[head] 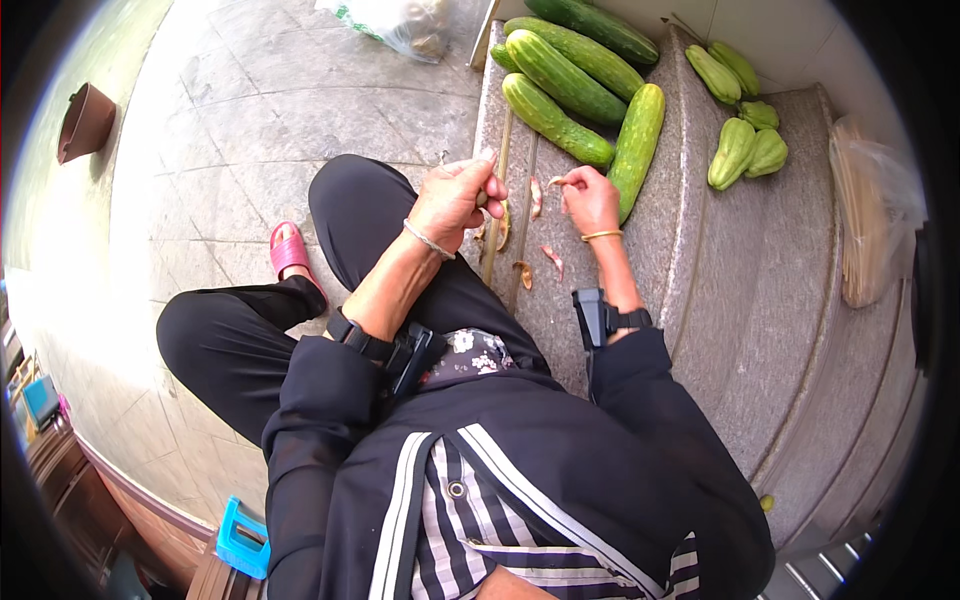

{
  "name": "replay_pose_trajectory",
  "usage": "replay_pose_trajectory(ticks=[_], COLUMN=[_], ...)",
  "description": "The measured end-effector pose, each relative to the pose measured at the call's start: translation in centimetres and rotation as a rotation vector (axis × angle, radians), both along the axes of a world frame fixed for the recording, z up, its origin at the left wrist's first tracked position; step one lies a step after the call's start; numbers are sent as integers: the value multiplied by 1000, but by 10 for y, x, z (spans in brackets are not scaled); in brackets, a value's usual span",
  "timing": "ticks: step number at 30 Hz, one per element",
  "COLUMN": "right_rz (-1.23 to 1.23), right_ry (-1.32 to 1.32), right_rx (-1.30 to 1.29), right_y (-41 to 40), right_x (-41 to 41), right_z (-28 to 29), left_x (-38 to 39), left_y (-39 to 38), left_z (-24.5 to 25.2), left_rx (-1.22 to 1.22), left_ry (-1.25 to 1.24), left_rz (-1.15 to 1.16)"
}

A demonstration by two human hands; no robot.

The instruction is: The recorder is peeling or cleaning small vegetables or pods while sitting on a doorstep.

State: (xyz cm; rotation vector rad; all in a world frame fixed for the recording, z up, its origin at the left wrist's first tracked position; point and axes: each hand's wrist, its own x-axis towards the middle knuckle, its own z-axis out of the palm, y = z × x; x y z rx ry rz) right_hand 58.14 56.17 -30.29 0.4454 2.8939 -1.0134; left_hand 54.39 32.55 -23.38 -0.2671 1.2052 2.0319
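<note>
My left hand is closed in front of my knee, with a small rounded beige thing, perhaps a bean, between the curled fingers. To its right, my right hand pinches a thin tan piece of pod at its fingertips. Between and below the hands, pink-streaked pod pieces and a curled brown pod piece lie on the grey stone step. A yellowish pod lies partly behind my left hand. Next to my right wrist is a large green cucumber.
More large cucumbers lie across the step's far end. Several chayotes sit one step up, near a plastic bag of thin sticks. A filled plastic bag, a brown pot and a blue plastic stool stand around the tiled floor.
</note>
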Motion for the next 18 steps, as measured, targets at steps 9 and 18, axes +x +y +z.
replay_pose_trajectory(ticks=[9, 18], right_rz=[-31, 8], right_ry=[-65, 64], right_rx=[-1081, -889], right_y=[-53, -85], right_x=[7, 12], right_z=[81, 75], left_x=[7, 10], left_y=[9, 24], left_z=[2, -35], left_rx=[64, -179], left_ry=[85, 598], left_rz=[-79, 36])
